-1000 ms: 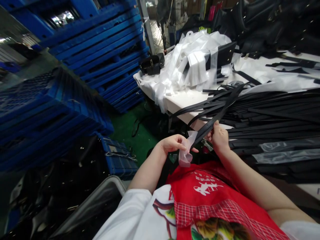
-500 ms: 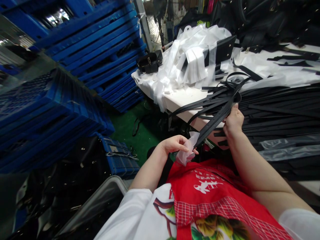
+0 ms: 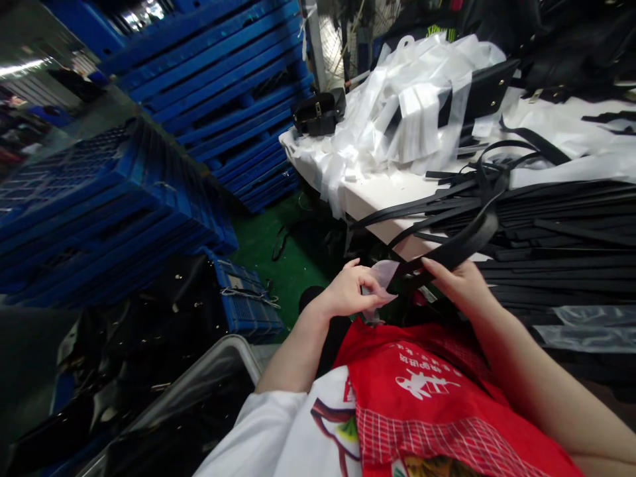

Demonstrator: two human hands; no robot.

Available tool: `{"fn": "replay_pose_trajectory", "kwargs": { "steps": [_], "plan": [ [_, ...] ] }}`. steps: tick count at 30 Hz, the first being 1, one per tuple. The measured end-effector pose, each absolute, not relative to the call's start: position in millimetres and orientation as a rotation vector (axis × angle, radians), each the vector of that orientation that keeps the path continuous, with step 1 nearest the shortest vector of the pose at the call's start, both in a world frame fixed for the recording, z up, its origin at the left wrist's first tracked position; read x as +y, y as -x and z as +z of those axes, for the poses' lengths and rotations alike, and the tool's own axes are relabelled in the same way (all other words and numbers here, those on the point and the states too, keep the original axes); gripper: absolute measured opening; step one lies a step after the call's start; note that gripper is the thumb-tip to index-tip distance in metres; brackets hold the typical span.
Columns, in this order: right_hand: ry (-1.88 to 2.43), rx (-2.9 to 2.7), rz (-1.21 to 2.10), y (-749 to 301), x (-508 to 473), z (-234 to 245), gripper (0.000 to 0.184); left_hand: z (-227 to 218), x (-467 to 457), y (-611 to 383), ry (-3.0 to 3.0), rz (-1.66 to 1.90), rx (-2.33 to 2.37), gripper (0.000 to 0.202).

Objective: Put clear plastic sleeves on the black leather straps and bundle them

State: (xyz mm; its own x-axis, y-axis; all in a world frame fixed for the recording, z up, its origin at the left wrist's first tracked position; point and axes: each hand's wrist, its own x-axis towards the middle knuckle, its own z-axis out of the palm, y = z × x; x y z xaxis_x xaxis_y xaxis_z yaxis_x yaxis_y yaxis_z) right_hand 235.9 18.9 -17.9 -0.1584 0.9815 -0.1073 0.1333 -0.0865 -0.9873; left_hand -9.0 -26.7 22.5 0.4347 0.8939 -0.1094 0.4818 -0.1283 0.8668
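You had both hands just off the near edge of the white table (image 3: 370,193). Your left hand (image 3: 346,291) was pinched on a crumpled translucent plastic sleeve (image 3: 385,270), and your right hand (image 3: 462,285) was clamped on a black strap (image 3: 466,245) between thumb and fingers. The strap's near end met the sleeve off the table's edge, while its far part curved up over the tabletop; whether that end lay inside the film or only against it, I could not tell. The thin film seemed the weakest point: a slanted push could have folded or torn it. The strap's bend could have sprung it out of line, or caught the piled straps (image 3: 551,232) on the table and dragged some off. Had your left pinch slackened, the sleeve might have dropped to the green floor (image 3: 299,264) beside the table.
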Motion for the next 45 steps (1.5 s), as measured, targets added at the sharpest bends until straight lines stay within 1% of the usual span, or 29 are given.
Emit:
{"fn": "replay_pose_trajectory", "kwargs": {
  "steps": [3,7,13,18,25,29,35,40,45],
  "plan": [
    [1.325,-1.321,1.102,-248.1,20.8,7.1,0.036,26.6,-38.1,13.0,-1.827,0.606,1.153,0.019],
    [1.246,-1.207,0.982,-246.8,13.6,30.0,0.039,21.0,-43.1,12.9,-1.852,0.583,1.082,0.016],
    [1.238,-1.144,1.059,-247.1,10.8,36.0,0.034,20.1,-37.9,10.6,-1.822,0.622,1.028,0.014],
    [1.233,-1.211,1.053,-251.3,13.5,30.1,0.034,23.7,-36.2,10.2,-1.765,0.618,1.009,0.022],
    [1.291,-1.256,1.169,-251.7,15.9,26.7,0.037,20.5,-34.3,11.8,-1.751,0.657,0.927,0.011],
    [1.301,-1.222,1.296,-255.6,17.5,25.9,0.038,16.2,-34.1,11.9,-1.634,0.722,0.865,0.010],
    [1.428,-1.313,1.404,-258.1,21.8,28.6,0.042,6.4,-35.8,1.4,-1.395,0.783,0.758,0.019],
    [1.321,-1.390,1.467,-243.3,22.7,24.5,0.046,4.3,-35.5,-10.9,-1.213,0.756,0.830,0.032],
    [1.264,-1.546,1.465,-231.3,20.1,2.0,0.050,2.2,-29.8,-18.9,-1.263,0.830,0.899,0.031]
  ]
}}
